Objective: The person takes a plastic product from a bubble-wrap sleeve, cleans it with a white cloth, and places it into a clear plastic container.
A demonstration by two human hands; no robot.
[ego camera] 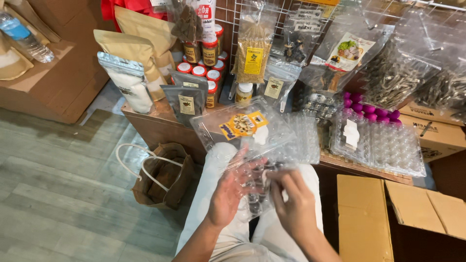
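Both hands work over the lap: left hand (227, 194) cups a clear, thin plastic clamshell tray with a yellow label (245, 140) from beneath, while right hand (293, 206) pinches its near edge. It looks light, flimsy, slippery, crackly; best gripped at the stiffer rim.

Bare forearms without sleeves, and light cream trousers (213, 194).

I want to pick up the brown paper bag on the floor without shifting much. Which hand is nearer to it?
Left. The left hand is just right of the brown paper bag; the right hand lies farther right, beyond the left.
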